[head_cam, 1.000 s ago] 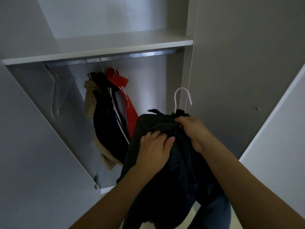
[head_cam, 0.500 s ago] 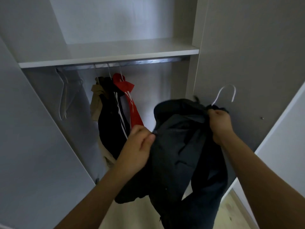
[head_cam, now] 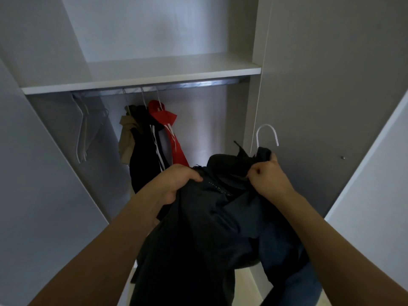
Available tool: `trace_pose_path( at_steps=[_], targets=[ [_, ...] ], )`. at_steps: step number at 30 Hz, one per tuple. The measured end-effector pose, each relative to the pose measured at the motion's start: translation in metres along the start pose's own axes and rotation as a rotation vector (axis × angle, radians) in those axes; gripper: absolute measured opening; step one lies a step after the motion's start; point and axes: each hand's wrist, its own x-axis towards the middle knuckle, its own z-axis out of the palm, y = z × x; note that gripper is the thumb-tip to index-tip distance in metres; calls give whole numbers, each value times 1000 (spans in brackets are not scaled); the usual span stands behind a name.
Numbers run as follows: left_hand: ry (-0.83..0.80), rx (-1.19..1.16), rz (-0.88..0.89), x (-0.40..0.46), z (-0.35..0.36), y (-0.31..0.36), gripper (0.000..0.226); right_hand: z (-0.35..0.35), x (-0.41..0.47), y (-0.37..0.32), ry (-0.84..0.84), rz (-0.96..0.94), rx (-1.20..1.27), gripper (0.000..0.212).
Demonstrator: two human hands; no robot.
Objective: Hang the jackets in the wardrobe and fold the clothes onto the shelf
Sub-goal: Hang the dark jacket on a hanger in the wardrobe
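Both hands clutch a dark fabric jacket [head_cam: 209,228] at 6 o'clock, below the metal rail [head_cam: 167,87]: left hand [head_cam: 176,184] bunching the collar, right hand [head_cam: 268,176] pinching fabric under the white wire hanger hook [head_cam: 266,134]. Risk: loose shoulders may slip off the hanger, judging by the bunched cloth.

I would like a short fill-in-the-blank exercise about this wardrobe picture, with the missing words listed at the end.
1. Both hands, the left hand and the right hand, grip a dark ____.
2. The white hanger hook sticks up above the ____ hand.
3. The rightmost garment on the rail is ____ in colour.
4. The empty hangers hang at the ____ end of the rail.

Missing words: jacket; right; red; left
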Motion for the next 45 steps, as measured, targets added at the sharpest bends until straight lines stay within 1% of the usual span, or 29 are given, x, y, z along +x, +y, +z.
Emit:
trace_pose_path(
  at_steps=[1,3,4,6,9,10,11,13,14,15,18,19,21,22,23,24,26,29,31,32,34,35,36,39,40,41,42,44,45],
  targets=[
    [24,-9,-1,2,1,0,25,1,-3,-1,-30,-6,-25,42],
    [52,-43,77,5,2,-1,23,5,-7,-1,-91,-43,-137,65],
    [59,-45,136,6,2,-2,22,6,-8,1,-135,-73,-208,66],
    [67,15,265,4,1,-3,25,9,-6,5,-212,-123,-286,49],
    [34,189,447,-3,3,-4,45,17,-2,12,-221,-152,-316,22],
    [30,233,499,-4,5,-4,51,20,-2,12,-228,-167,-303,22],
    [37,269,543,-4,7,-4,54,23,-3,10,-246,-184,-284,30],
    [53,332,595,-5,10,-4,50,27,-2,4,-293,-201,-273,46],
    [50,357,611,-4,10,-4,47,28,-2,2,-302,-196,-283,49],
    [46,380,622,-4,10,-5,45,29,-1,0,-299,-183,-284,46],
    [73,373,639,-3,8,-11,46,31,-3,-2,-234,-171,-275,27],
    [97,340,646,-4,6,-13,47,32,-5,-1,-215,-181,-283,29],
    [156,281,667,-4,1,-16,50,31,-8,3,-194,-175,-293,46],
    [174,265,673,-3,-1,-17,50,30,-8,4,-185,-145,-295,54],
    [172,259,678,-3,-3,-18,50,28,-8,6,-182,-108,-301,56],
    [148,256,681,-3,-3,-19,50,28,-7,7,-180,-72,-314,54],
    [37,234,648,-2,-1,-19,51,30,-5,10,-163,-42,-336,38],
    [-163,181,518,0,1,-18,51,34,-6,15,-129,-27,-350,20],
    [-216,171,451,1,0,-19,49,33,-8,18,-130,-8,-310,13],
    [-227,175,433,1,1,-20,49,32,-10,18,-149,-8,-290,22],
    [-223,204,436,2,5,-23,52,30,-12,18,-234,-34,-321,58],
    [-202,232,447,3,8,-24,53,29,-13,18,-273,-37,-354,66],
    [-173,264,455,5,10,-24,53,29,-13,18,-288,-40,-360,63],
    [-137,297,441,6,14,-21,42,29,-13,23,-261,-34,-288,27],
    [-147,281,428,6,16,-21,35,28,-13,24,-253,-15,-263,22],
    [-155,268,411,6,18,-20,27,28,-13,26,-255,-24,-268,24],
    [-165,259,399,6,20,-20,22,28,-14,25,-273,-42,-285,33],
    [-185,230,378,6,21,-21,24,28,-16,23,-289,-88,-305,59],
    [-186,212,365,7,21,-22,24,29,-16,25,-270,-105,-319,69]
  ],
)
